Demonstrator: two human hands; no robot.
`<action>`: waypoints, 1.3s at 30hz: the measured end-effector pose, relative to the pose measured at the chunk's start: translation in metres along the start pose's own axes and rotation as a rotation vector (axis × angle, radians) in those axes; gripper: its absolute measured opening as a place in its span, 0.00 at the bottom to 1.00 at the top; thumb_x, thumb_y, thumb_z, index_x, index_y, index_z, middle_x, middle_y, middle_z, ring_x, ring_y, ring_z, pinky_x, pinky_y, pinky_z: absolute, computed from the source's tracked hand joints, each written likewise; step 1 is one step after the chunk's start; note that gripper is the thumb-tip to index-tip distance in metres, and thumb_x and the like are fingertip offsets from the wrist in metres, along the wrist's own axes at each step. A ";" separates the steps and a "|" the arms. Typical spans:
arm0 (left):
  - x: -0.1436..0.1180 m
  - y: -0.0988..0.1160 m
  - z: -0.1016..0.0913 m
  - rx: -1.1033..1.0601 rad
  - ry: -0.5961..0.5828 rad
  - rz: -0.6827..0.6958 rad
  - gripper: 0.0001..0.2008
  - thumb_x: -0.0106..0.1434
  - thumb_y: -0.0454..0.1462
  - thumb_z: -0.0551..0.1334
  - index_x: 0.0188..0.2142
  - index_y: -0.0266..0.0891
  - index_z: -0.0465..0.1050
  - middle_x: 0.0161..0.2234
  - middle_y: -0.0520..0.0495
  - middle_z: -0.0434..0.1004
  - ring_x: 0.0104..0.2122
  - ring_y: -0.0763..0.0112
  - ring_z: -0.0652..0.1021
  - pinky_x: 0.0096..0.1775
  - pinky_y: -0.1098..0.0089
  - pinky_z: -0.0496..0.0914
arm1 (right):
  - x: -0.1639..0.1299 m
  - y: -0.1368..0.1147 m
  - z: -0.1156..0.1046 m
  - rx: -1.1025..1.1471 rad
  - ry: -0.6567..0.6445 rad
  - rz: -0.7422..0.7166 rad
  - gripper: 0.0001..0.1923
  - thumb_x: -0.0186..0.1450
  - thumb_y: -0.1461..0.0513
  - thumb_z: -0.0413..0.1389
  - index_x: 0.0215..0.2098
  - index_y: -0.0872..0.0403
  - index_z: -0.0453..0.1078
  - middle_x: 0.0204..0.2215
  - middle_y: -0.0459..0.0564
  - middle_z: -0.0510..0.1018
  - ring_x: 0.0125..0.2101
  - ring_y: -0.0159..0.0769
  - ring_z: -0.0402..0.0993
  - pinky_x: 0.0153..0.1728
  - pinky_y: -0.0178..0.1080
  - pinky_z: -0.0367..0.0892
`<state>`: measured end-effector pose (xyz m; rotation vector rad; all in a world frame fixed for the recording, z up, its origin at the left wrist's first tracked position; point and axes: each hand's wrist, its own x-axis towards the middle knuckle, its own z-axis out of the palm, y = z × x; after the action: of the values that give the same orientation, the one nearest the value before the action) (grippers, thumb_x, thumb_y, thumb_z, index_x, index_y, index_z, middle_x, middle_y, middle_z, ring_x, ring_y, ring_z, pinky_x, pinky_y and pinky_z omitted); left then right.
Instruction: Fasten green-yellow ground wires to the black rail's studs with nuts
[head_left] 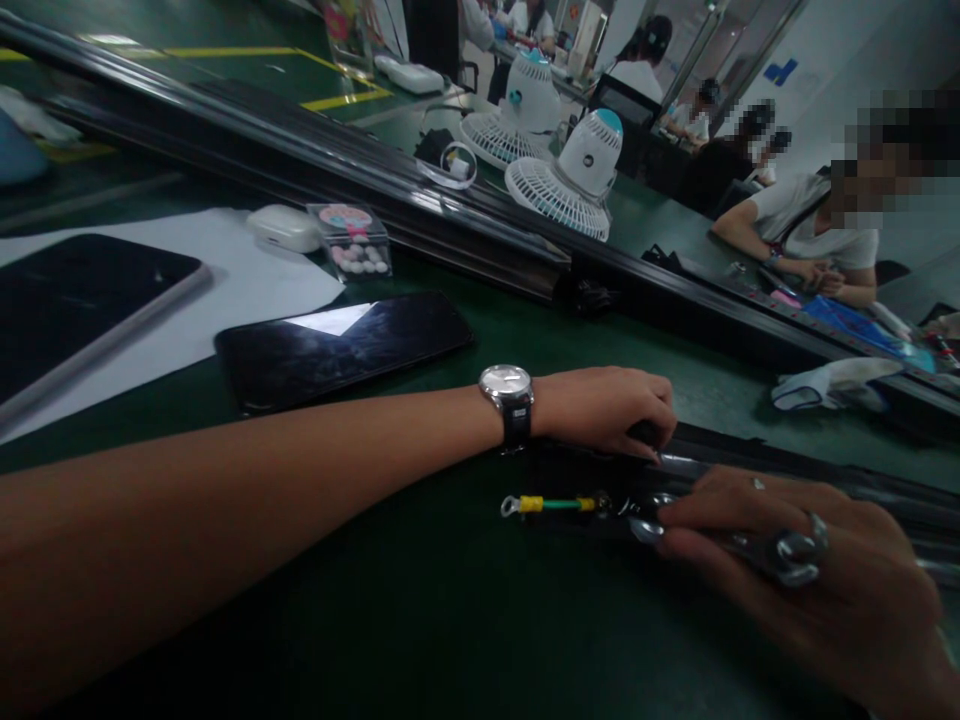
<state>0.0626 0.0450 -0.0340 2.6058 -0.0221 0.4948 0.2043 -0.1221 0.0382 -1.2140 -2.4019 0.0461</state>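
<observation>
My left hand [607,408], a silver wristwatch [508,392] on its wrist, presses down on a long black metal rail [847,480] that lies across the green table. My right hand [817,570] grips a silver wrench [787,555], whose head sits at the rail's near end. A short green wire [559,505] with a yellow sleeve and a ring terminal sticks out to the left from that spot.
A black phone [341,345] lies face up behind my left forearm, a tablet [67,310] on white paper at far left. A pill box [352,240] and white case [285,228] sit by long black rails [420,200]. Two desk fans [570,175] and seated people are beyond.
</observation>
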 end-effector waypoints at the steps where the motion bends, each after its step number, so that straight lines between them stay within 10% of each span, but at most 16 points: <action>1: 0.000 0.000 0.000 -0.001 0.001 -0.003 0.05 0.66 0.37 0.68 0.41 0.40 0.79 0.47 0.44 0.76 0.46 0.65 0.76 0.47 0.68 0.69 | 0.000 0.000 0.001 -0.002 0.003 -0.012 0.05 0.73 0.60 0.57 0.41 0.52 0.73 0.30 0.49 0.85 0.26 0.35 0.83 0.21 0.33 0.73; 12: -0.002 0.003 -0.003 -0.012 0.003 0.020 0.14 0.67 0.31 0.64 0.52 0.42 0.76 0.50 0.43 0.75 0.48 0.63 0.76 0.50 0.64 0.69 | -0.002 0.014 -0.014 0.140 -0.291 -0.213 0.10 0.72 0.69 0.55 0.50 0.54 0.71 0.38 0.50 0.82 0.38 0.35 0.80 0.39 0.41 0.75; 32: -0.001 0.001 0.000 0.041 -0.008 0.003 0.05 0.67 0.37 0.66 0.43 0.41 0.79 0.49 0.44 0.75 0.47 0.64 0.75 0.49 0.66 0.69 | -0.004 0.011 0.001 0.153 -0.101 -0.095 0.06 0.71 0.64 0.58 0.46 0.55 0.73 0.33 0.49 0.84 0.35 0.37 0.83 0.32 0.37 0.76; 39: -0.001 0.002 -0.003 -0.015 -0.006 0.041 0.19 0.66 0.31 0.64 0.56 0.40 0.72 0.50 0.41 0.74 0.48 0.63 0.75 0.50 0.63 0.70 | 0.001 0.028 -0.025 0.010 -0.371 -0.323 0.18 0.71 0.69 0.54 0.58 0.52 0.70 0.43 0.50 0.82 0.41 0.37 0.81 0.39 0.39 0.75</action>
<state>0.0602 0.0443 -0.0308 2.5966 -0.0811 0.5000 0.2349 -0.1085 0.0550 -0.8559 -2.8885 0.1978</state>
